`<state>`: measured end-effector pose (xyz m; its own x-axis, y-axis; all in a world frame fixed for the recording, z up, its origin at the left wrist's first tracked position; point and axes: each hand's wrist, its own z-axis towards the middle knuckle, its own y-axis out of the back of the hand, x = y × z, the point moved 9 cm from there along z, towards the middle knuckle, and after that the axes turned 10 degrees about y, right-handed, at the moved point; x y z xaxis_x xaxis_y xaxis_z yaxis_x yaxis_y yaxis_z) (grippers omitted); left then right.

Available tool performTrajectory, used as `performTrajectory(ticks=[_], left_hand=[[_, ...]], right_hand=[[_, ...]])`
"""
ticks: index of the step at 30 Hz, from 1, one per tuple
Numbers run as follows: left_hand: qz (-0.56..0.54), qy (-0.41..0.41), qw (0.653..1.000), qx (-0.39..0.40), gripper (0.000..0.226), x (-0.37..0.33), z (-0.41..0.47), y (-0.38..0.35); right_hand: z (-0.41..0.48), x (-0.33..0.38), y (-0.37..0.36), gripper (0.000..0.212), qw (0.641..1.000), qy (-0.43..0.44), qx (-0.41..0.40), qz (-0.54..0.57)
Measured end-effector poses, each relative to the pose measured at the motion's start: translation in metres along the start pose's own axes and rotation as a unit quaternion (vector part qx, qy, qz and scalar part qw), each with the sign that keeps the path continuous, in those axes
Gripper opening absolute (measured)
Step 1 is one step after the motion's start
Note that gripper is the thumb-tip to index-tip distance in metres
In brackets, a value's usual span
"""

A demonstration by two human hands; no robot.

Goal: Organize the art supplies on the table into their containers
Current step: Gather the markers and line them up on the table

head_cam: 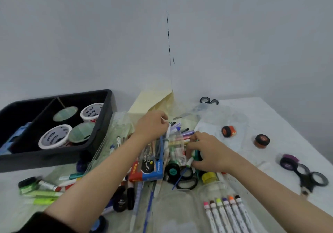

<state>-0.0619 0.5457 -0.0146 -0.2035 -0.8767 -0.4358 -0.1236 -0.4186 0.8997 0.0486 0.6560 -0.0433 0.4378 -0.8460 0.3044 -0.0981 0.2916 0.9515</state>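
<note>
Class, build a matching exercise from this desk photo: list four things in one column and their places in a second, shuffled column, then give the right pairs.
Things:
1. black plastic tray
2. black-handled scissors
3. row of white markers with coloured caps
4. lime-green tubes

Places:
A. near left edge
B. far left
C. right edge
D. bottom, right of centre

Pairs: 1-B, 2-C, 3-D, 4-A

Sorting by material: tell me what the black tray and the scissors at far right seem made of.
Black tray: looks like matte moulded plastic, with rounded corners and a dull sheen. Scissors: black loop handles look like plastic; the blades are too blurred to judge.
</note>
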Motion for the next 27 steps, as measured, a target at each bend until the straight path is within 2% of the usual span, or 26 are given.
performTrajectory(ticks=[3,5,7,12,13,15,17,22,25,27], left_hand=[[0.051,0.004,0.998,0.032,0.026,-0.006,0.017,-0.017],[0.109,-0.003,0.993,0.048,0.018,-0.01,0.023,-0.027],[0.146,-0.003,0.988,0.059,0.021,-0.011,0.026,-0.034],[0.118,0.0,0.992,0.046,0.01,-0.007,0.033,-0.033],[0.096,-0.004,0.994,0.047,0.009,-0.006,0.034,-0.033],[0.024,-0.009,0.999,0.047,0.022,-0.006,0.035,-0.029],[-0.069,-0.015,0.997,0.03,0.026,-0.008,0.033,-0.02],[-0.283,-0.023,0.958,-0.031,0.024,-0.013,0.016,0.012],[-0.381,-0.004,0.923,-0.05,0.029,-0.011,0.001,0.031],[-0.412,0.006,0.91,-0.054,0.026,-0.009,-0.01,0.038]], right_hand=[[0.0,0.006,-0.001,0.016,0.999,0.024,0.007,-0.045],[-0.002,0.006,0.0,0.009,0.999,0.03,-0.003,-0.042],[-0.004,0.006,-0.001,0.012,0.999,0.027,-0.006,-0.034],[-0.003,0.007,-0.002,0.018,0.999,0.016,0.01,-0.049],[-0.003,0.007,-0.001,0.018,0.999,0.014,0.009,-0.044],[-0.006,0.007,0.002,0.018,1.0,0.012,-0.011,-0.024],[-0.013,0.006,0.009,0.019,0.998,0.009,-0.054,0.008],[-0.045,0.007,0.036,0.01,0.98,-0.025,-0.192,0.04],[-0.067,-0.003,0.044,0.014,0.954,-0.107,-0.266,0.087],[-0.082,-0.014,0.043,0.017,0.919,-0.175,-0.319,0.154]])
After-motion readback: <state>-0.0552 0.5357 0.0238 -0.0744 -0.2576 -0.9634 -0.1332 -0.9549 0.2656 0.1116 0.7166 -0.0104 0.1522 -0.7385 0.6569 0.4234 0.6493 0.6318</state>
